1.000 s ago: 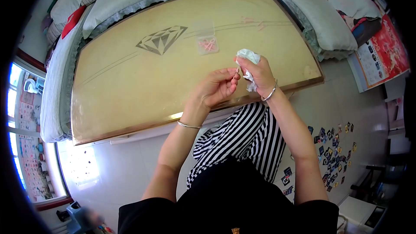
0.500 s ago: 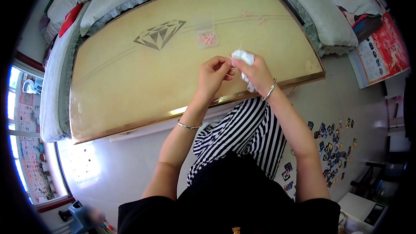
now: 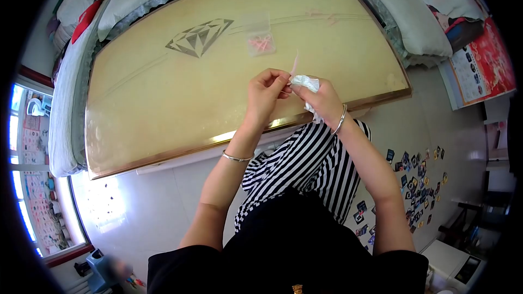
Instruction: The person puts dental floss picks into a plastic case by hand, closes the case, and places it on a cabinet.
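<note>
Gently, my left hand (image 3: 266,88), fingertips nearly closed, pinches the slim pale stick (image 3: 295,63) low down, probably light and snappable, while my right hand (image 3: 325,99) curls around soft tissue (image 3: 305,81).

more of a slim pink piece (image 3: 295,65) now shows above the left hand (image 3: 266,93) than before.

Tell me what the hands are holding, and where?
The right hand grips crumpled white tissue around its middle; the left hand pinches a thin pink piece near its lower end.
</note>
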Action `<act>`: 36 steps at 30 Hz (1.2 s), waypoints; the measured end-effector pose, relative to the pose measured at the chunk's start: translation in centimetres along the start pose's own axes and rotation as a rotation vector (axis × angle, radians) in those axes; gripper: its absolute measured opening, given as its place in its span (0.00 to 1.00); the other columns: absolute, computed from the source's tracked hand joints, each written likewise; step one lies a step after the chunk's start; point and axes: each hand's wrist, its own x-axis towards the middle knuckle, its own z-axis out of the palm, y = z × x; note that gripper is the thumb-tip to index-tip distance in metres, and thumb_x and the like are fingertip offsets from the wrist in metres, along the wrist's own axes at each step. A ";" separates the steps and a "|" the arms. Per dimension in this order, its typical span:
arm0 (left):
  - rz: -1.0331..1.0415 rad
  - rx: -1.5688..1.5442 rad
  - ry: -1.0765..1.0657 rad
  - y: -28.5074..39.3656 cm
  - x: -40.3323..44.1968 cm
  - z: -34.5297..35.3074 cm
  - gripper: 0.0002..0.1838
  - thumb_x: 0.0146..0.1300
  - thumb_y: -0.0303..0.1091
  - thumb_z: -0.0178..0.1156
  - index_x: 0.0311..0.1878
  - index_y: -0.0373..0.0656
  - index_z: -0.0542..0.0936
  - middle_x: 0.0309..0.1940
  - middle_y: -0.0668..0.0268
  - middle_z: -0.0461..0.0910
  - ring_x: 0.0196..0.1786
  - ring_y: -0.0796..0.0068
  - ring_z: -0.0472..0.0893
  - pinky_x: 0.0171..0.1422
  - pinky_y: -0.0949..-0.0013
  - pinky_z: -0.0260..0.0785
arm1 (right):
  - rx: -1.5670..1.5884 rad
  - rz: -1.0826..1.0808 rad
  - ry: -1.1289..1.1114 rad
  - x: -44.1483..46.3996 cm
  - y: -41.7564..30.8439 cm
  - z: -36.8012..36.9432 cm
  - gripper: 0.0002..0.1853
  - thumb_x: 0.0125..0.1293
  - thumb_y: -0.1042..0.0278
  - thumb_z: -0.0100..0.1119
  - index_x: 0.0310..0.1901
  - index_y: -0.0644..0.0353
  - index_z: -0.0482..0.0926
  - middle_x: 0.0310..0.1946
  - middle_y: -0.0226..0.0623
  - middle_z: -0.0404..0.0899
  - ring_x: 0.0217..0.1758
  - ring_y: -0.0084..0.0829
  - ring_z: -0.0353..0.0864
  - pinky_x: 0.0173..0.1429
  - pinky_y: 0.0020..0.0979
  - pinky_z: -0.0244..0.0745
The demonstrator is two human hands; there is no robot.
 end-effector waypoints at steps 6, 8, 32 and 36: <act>-0.042 0.022 0.003 0.6 -0.4 -0.3 0.09 0.63 0.33 0.59 0.38 0.36 0.79 0.29 0.66 0.78 0.29 0.80 0.78 0.35 0.79 0.72 | 0.163 -0.072 0.160 2.2 -0.5 -0.5 0.09 0.61 0.65 0.59 0.36 0.61 0.80 0.22 0.21 0.72 0.23 0.13 0.67 0.27 0.20 0.62; -0.037 0.035 0.014 0.9 -0.3 -0.8 0.09 0.63 0.33 0.59 0.38 0.35 0.79 0.28 0.67 0.78 0.29 0.81 0.78 0.35 0.79 0.72 | 0.179 -0.053 0.151 2.8 -2.0 -0.2 0.08 0.61 0.65 0.59 0.33 0.61 0.79 0.22 0.21 0.70 0.23 0.13 0.65 0.27 0.19 0.60; 0.353 1.004 0.146 0.3 12.7 -7.6 0.09 0.57 0.32 0.61 0.38 0.38 0.81 0.24 0.63 0.81 0.26 0.74 0.79 0.33 0.72 0.70 | -0.410 -0.083 0.049 14.4 2.4 2.9 0.21 0.57 0.61 0.56 0.54 0.51 0.77 0.23 0.32 0.80 0.20 0.23 0.76 0.25 0.26 0.71; 0.414 1.078 0.153 -0.3 12.7 -7.5 0.09 0.56 0.34 0.61 0.37 0.39 0.81 0.27 0.61 0.82 0.28 0.67 0.80 0.35 0.68 0.71 | -0.464 0.021 -0.037 14.5 2.0 3.0 0.25 0.55 0.63 0.55 0.58 0.50 0.74 0.25 0.35 0.81 0.22 0.24 0.78 0.29 0.27 0.73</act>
